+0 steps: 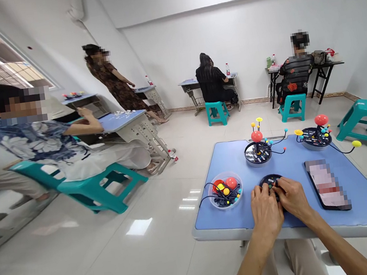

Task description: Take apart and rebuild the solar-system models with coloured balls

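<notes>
On the blue-topped desk [215, 221] in front of me lies a black round base [269, 178] of a planet model, with small light marks on its face. My left hand [266, 211] is closed on its left and near side. My right hand [293, 199] has its fingers bent onto the base's top and right side; any small part under the fingertips is hidden. Just beyond stands one planet model [258, 152] with a red ball, thin arms and coloured beads. A similar planet model [317, 137] stands at the far right corner.
Left of my hands, a clear plastic bowl [226, 190] holds red half-shells, yellow balls, beads and black rods. A phone [328, 185] lies on the right. Teal stools [366, 118], other desks [127, 119] and several people are around the room. A bottle [173, 155] stands on the floor.
</notes>
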`<action>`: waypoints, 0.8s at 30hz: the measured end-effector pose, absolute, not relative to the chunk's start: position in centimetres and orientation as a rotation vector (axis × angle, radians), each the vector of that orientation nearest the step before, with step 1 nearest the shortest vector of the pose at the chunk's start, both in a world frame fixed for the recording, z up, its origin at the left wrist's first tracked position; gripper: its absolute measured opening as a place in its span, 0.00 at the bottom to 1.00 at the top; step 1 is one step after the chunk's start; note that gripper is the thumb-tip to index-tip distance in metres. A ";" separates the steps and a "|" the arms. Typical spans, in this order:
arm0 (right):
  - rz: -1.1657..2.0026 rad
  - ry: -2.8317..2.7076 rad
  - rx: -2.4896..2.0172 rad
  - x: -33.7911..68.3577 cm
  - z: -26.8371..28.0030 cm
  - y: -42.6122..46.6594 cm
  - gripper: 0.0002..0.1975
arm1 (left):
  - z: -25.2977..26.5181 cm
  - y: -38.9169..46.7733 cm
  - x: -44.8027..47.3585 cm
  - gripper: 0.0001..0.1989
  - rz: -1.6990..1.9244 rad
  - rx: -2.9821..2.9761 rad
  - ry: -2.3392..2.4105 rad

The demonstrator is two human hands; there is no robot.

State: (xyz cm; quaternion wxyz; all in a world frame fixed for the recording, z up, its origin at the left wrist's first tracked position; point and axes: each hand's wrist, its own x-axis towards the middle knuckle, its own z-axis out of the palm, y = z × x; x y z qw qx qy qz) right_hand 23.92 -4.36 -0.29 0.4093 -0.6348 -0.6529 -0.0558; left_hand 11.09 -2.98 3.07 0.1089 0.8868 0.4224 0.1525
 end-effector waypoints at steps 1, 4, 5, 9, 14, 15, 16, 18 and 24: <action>-0.149 -1.646 -1.585 23.9 -0.3 -4.4 0.14 | 3.1 -3.0 11.1 0.13 0.446 2.604 1.243; -0.118 -1.623 -1.565 23.9 -0.3 -4.5 0.14 | 2.9 -2.9 10.9 0.12 0.495 2.565 1.254; -0.105 -1.610 -1.570 23.9 -0.3 -4.5 0.14 | 2.9 -2.9 10.8 0.12 0.523 2.546 1.254; -0.103 -1.584 -1.568 23.9 -0.3 -4.7 0.14 | 2.5 -2.9 10.7 0.12 0.587 2.454 1.255; -0.084 -1.583 -1.584 23.8 -0.2 -4.8 0.13 | 1.8 -2.8 11.0 0.27 0.644 2.363 1.289; -0.078 -1.582 -1.599 23.8 -0.2 -4.9 0.13 | 1.6 -2.8 11.1 0.30 0.653 2.357 1.296; -0.075 -1.580 -1.613 23.8 -0.2 -4.9 0.13 | 1.4 -2.7 11.1 0.32 0.657 2.349 1.300; -0.067 -1.576 -1.631 23.8 -0.3 -4.9 0.13 | 1.1 -2.6 11.2 0.35 0.643 2.328 1.281; -0.041 -1.585 -1.649 24.0 -0.4 -5.0 0.12 | 1.2 -1.8 11.1 0.50 0.553 2.301 1.183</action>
